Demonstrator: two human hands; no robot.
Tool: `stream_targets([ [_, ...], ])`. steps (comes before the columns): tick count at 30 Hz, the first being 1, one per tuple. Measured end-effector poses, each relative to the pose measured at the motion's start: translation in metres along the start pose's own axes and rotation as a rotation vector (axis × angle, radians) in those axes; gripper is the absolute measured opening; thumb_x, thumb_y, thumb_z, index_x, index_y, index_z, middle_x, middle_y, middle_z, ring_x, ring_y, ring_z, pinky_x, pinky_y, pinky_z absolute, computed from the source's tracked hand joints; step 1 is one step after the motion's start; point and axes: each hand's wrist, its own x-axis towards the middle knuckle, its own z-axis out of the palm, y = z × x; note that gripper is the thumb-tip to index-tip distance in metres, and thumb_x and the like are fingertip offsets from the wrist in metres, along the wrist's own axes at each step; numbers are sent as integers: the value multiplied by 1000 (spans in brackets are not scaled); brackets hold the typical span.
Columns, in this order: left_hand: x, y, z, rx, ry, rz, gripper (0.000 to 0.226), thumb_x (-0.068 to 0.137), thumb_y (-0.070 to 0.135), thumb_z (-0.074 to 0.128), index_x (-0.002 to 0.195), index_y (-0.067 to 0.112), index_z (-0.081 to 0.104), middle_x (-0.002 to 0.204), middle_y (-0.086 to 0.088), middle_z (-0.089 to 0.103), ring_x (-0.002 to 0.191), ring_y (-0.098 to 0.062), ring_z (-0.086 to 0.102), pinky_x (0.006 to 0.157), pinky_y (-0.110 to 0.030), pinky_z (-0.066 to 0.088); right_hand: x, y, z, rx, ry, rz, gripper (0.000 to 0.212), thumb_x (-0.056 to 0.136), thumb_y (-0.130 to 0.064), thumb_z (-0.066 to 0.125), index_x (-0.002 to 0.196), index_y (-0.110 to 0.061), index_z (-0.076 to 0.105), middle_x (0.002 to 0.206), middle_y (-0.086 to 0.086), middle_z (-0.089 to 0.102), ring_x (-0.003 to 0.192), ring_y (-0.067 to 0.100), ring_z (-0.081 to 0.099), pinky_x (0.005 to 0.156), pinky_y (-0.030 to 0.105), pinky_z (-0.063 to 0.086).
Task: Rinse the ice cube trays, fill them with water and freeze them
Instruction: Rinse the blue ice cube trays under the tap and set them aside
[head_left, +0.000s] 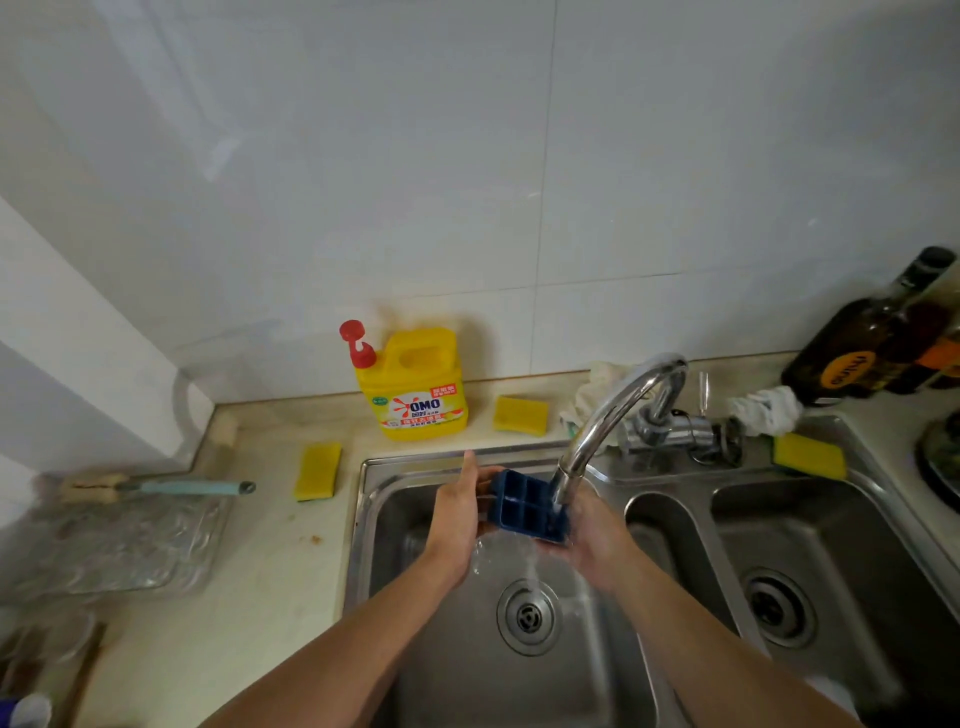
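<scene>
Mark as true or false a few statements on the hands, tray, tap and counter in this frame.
1. The left hand and right hand both hold the blue ice cube tray under the tap. True.
2. Water is running over the tray. True.
3. The tray is held over the right basin. False: it is over the left basin.
4. The yellow detergent bottle stands inside the sink. False: it stands on the counter behind the sink, by the wall.
5. A yellow sponge lies on the sink rim to the right of the tap. True.
</scene>
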Motion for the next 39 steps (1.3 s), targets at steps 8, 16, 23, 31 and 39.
stream_targets([
  [8,3,-14,18,-40,-65,-66,63,106,56,29,113,13,74,104,-8,78,106,-29,71,88,-40,58,-9,-22,-22,-93,144,-87,38,104,-42,52,114,-10,70,110,19,73,100,32,73,71,38,62],
  [16,10,-27,50,-156,-213,-247,80,101,68,16,129,10,64,119,-15,73,117,-33,67,107,-51,47,-25,-43,-37,-327,276,-260,43,106,-43,41,101,-16,73,93,10,76,85,25,73,69,37,58],
  [23,9,-33,59,-238,-286,-344,81,97,74,16,126,15,62,117,-12,75,106,-27,73,78,-35,60,-33,-44,-49,-346,313,-288,43,106,-49,43,93,-22,75,82,6,76,69,12,67,58,26,51],
  [31,2,-32,45,-82,-148,-267,69,103,64,21,117,14,66,93,-8,79,93,-29,70,74,-37,55,-34,-36,-40,-387,250,-171,45,107,-45,41,98,-12,69,89,10,75,77,20,69,64,32,54],
  [39,-3,-6,9,270,61,16,56,106,54,28,111,16,69,102,-11,72,91,-24,70,66,-35,62,-17,-6,-12,-165,46,-10,40,106,-46,49,121,-13,65,117,17,70,105,37,70,91,49,59],
])
